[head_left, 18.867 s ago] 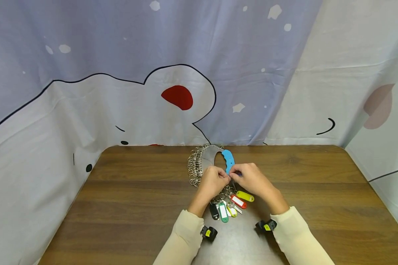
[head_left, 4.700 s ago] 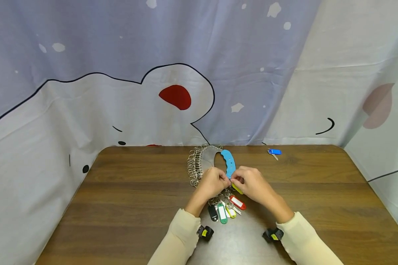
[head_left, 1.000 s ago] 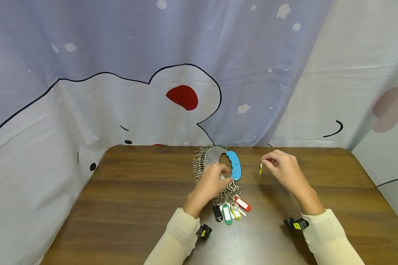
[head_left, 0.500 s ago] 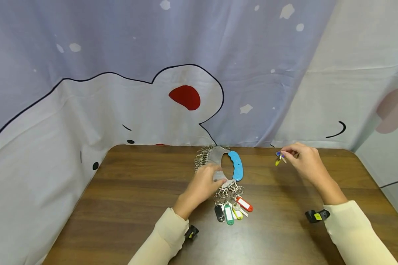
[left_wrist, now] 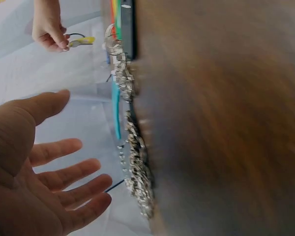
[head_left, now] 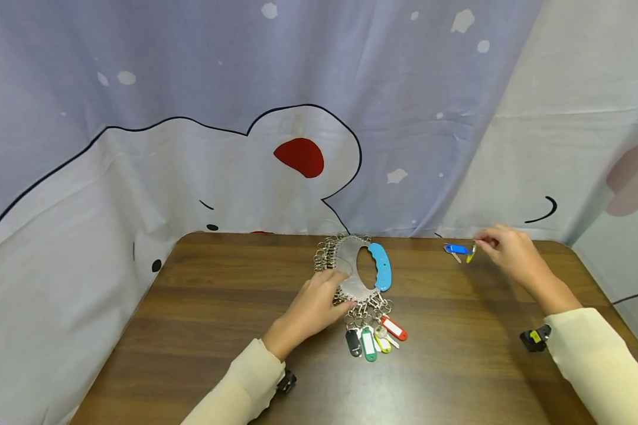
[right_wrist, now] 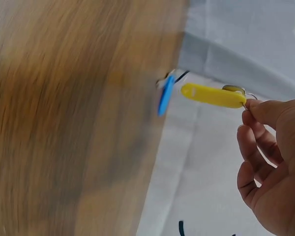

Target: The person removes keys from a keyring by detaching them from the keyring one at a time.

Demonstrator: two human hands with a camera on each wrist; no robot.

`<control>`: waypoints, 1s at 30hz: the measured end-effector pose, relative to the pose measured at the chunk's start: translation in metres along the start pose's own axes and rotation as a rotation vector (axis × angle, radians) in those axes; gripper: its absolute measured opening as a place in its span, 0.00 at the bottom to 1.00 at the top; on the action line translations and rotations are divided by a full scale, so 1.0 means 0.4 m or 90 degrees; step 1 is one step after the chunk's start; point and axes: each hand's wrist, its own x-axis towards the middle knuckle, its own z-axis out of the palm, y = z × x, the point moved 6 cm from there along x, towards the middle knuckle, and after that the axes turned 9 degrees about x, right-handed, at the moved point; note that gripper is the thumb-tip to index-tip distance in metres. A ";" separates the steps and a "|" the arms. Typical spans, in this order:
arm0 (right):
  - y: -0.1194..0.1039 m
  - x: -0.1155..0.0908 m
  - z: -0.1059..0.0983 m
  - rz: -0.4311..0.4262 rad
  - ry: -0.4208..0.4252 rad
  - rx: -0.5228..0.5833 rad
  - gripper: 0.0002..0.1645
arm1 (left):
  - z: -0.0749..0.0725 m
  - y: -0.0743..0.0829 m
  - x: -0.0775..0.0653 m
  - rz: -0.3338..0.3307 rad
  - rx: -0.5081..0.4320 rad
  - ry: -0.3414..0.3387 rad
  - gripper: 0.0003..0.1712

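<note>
My right hand (head_left: pixel 516 257) pinches the ring of a yellow key tag (right_wrist: pixel 214 96) between thumb and fingertips; a key hangs with it. The tag hangs over the far right of the table, beside a blue key tag (head_left: pixel 458 249) with a key lying there. My left hand (head_left: pixel 311 304), fingers spread and holding nothing in the left wrist view, is at the near left of a key holder. The holder is a curved metal plate (head_left: pixel 355 288) with a blue handle (head_left: pixel 381 267) and many clips and rings along its edge.
From the holder's near end hang a black tag (head_left: pixel 353 342), a green tag (head_left: pixel 368 344), a red tag (head_left: pixel 393 328) and another yellow tag (head_left: pixel 384 345), with keys. A patterned curtain (head_left: pixel 218 177) stands behind the wooden table (head_left: pixel 218 330).
The blue tag came to lie at the far right. The yellow tag came off the holder and moved right to it in my right hand. My left hand let go and drew back left.
</note>
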 end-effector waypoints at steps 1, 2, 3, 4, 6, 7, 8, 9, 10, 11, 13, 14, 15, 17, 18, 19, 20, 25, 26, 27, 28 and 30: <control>0.008 -0.001 -0.001 0.000 -0.009 -0.006 0.03 | 0.001 -0.001 -0.003 0.008 0.004 0.002 0.36; 0.015 -0.002 -0.002 -0.001 -0.017 -0.014 0.03 | 0.002 -0.002 -0.007 0.015 0.009 0.004 0.36; 0.021 -0.002 -0.004 -0.001 -0.026 -0.021 0.03 | 0.003 -0.004 -0.011 0.021 0.012 0.005 0.37; 0.026 -0.003 -0.007 -0.004 -0.034 -0.028 0.03 | 0.004 -0.006 -0.014 0.027 0.017 0.005 0.38; 0.035 -0.004 -0.015 -0.002 -0.050 -0.038 0.03 | 0.007 -0.013 -0.023 0.039 0.024 0.002 0.38; 0.039 -0.005 -0.020 -0.005 -0.057 -0.042 0.03 | 0.008 -0.017 -0.028 0.041 0.029 -0.002 0.39; 0.044 -0.006 -0.026 -0.004 -0.064 -0.050 0.03 | 0.010 -0.021 -0.033 0.043 0.032 -0.006 0.38; 0.049 -0.006 -0.031 -0.001 -0.072 -0.057 0.03 | 0.012 -0.026 -0.038 0.043 0.035 -0.013 0.38; 0.054 -0.007 -0.035 0.002 -0.083 -0.063 0.04 | 0.014 -0.030 -0.043 0.044 0.039 -0.018 0.38; 0.059 -0.007 -0.038 0.007 -0.095 -0.072 0.04 | 0.016 -0.033 -0.047 0.044 0.042 -0.024 0.37; 0.070 -0.007 -0.044 0.013 -0.115 -0.096 0.04 | 0.019 -0.039 -0.055 0.043 0.049 -0.034 0.37; 0.074 -0.007 -0.045 0.016 -0.123 -0.108 0.04 | 0.020 -0.041 -0.059 0.045 0.053 -0.038 0.36; 0.078 -0.007 -0.044 0.014 -0.132 -0.121 0.04 | 0.021 -0.042 -0.063 0.047 0.058 -0.043 0.36; 0.084 -0.006 -0.038 0.007 -0.147 -0.141 0.04 | 0.022 -0.044 -0.070 0.052 0.072 -0.054 0.35; 0.086 -0.005 -0.034 0.003 -0.151 -0.149 0.04 | 0.022 -0.044 -0.074 0.055 0.078 -0.059 0.35; 0.088 -0.005 -0.030 -0.002 -0.154 -0.157 0.03 | 0.022 -0.044 -0.077 0.060 0.085 -0.064 0.35; 0.089 -0.004 -0.025 -0.007 -0.155 -0.162 0.03 | 0.022 -0.044 -0.080 0.064 0.091 -0.068 0.35; 0.083 0.006 -0.004 -0.031 -0.155 -0.169 0.04 | 0.010 -0.045 -0.086 0.073 0.104 -0.067 0.35; 0.080 0.009 0.002 -0.035 -0.157 -0.168 0.04 | 0.007 -0.045 -0.087 0.074 0.106 -0.065 0.35; 0.077 0.012 0.008 -0.038 -0.162 -0.166 0.04 | 0.004 -0.046 -0.087 0.074 0.106 -0.064 0.35; 0.075 0.015 0.014 -0.040 -0.169 -0.165 0.04 | 0.002 -0.047 -0.088 0.075 0.108 -0.064 0.35; 0.070 0.021 0.027 -0.043 -0.184 -0.169 0.03 | 0.000 -0.047 -0.089 0.081 0.111 -0.063 0.35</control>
